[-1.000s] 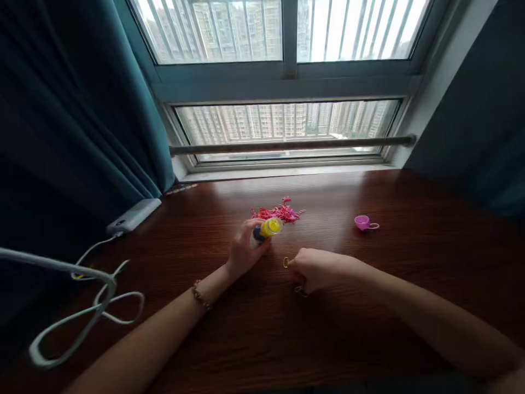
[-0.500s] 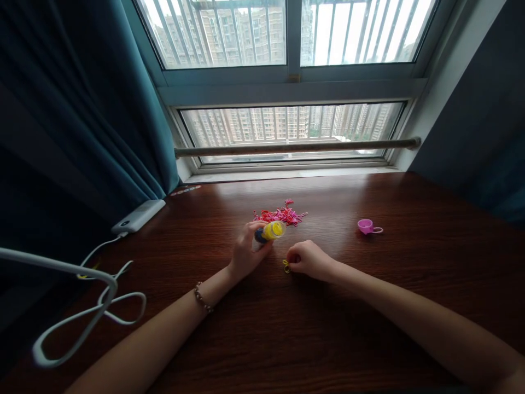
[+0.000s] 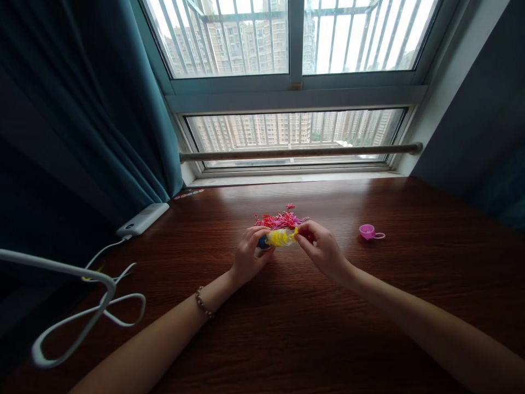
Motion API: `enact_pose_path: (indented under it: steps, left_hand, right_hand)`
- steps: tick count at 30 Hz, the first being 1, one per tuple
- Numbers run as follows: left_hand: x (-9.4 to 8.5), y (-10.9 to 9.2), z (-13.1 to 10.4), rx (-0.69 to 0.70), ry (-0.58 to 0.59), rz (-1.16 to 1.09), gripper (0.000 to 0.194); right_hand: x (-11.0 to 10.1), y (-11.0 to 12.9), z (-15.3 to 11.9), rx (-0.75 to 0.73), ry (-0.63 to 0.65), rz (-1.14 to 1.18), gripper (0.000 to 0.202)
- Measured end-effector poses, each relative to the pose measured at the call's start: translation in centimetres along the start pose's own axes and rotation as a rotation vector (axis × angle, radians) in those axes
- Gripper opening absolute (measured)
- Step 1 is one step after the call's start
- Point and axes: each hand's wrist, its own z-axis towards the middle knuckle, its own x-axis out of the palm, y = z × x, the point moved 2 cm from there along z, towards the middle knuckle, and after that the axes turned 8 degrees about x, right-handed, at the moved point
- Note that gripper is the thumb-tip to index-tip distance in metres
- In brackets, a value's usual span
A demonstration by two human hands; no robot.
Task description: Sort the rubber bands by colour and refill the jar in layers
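Note:
My left hand (image 3: 251, 253) is wrapped round a small clear bottle (image 3: 279, 238), tilted sideways with its mouth to the right. Yellow bands fill its middle, and dark blue ones show at the bottom end. Pinched between the thumb and fingers of my right hand (image 3: 320, 246) is a yellow rubber band (image 3: 296, 233), right at the bottle's mouth. Whether part of the band is inside the bottle, I cannot tell. Just behind the bottle lies a loose pile of red and pink rubber bands (image 3: 281, 220) on the brown wooden table (image 3: 262, 339).
A pink cup-shaped cap with a loop (image 3: 367, 232) lies to the right. At the left are a white power bank (image 3: 143, 218) and a looped white cable (image 3: 104, 301), beside a blue curtain (image 3: 151, 137). A metal rail (image 3: 303, 153) crosses the window behind the table.
My right hand has moved up from the tabletop to the bottle's mouth, bringing yellow rubber band with it. The bottle has turned to point more to the right. The view has tilted slightly.

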Motion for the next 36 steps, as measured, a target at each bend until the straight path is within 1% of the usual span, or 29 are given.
enact_pose_path:
  steps: [2,5,7,9,11,13,16,19,22,26,28,31,34,36]
  left_hand:
    - [0.0,-0.3,-0.1,0.048,0.022,0.007,0.037]
    - [0.0,-0.9,-0.3,0.113,0.037,0.008,0.039]
    - [0.0,-1.2,-0.4,0.144,0.037,0.011,0.039]
    - [0.1,-1.5,-0.5,0.164,0.048,0.013,0.039]
    - [0.1,-1.8,-0.7,0.188,0.063,0.020,0.041]
    - [0.1,-2.1,-0.9,0.233,0.078,0.044,0.043]
    - [0.1,-2.7,-1.3,0.333,0.114,0.106,0.045]
    - [0.1,-3.2,-1.5,0.386,0.146,0.154,0.044]
    - [0.1,-3.4,-1.3,0.371,0.145,0.151,0.042]
    - [0.0,-3.3,-0.9,0.286,0.096,0.106,0.042]
    - [0.0,-3.2,-0.8,0.247,0.069,0.084,0.043]
    - [0.0,-2.9,-0.7,0.195,0.042,0.046,0.045]
    - [0.1,-2.7,-0.8,0.122,0.020,0.005,0.045]
    - [0.2,-2.5,-0.8,0.068,-0.003,-0.031,0.045]
  right_hand:
    - [-0.3,0.3,-0.1,-0.017,-0.041,-0.041,0.003]
    - [-0.3,0.5,-0.4,-0.093,-0.044,-0.169,0.006]
    - [-0.3,0.5,-0.7,-0.118,-0.060,-0.256,0.010]
    - [-0.5,0.6,-0.8,-0.094,-0.096,-0.337,0.013]
    - [-0.7,0.6,-0.7,-0.023,-0.150,-0.398,0.014]
    - [-0.7,0.5,-0.7,0.059,-0.164,-0.425,0.019]
    - [-0.4,-0.1,-0.7,0.150,-0.077,-0.419,0.027]
    - [0.0,-0.9,-0.7,0.185,0.012,-0.391,0.026]
    - [0.2,-1.5,-0.5,0.189,0.067,-0.288,0.024]
    - [0.1,-1.7,0.3,0.221,0.185,0.042,0.023]
    - [-0.1,-1.5,0.6,0.274,0.253,0.198,0.024]
    - [-0.7,-1.0,0.9,0.380,0.332,0.371,0.028]
    - [-1.1,-0.6,1.1,0.428,0.367,0.492,0.033]
    - [-1.1,-0.4,1.0,0.397,0.352,0.511,0.035]
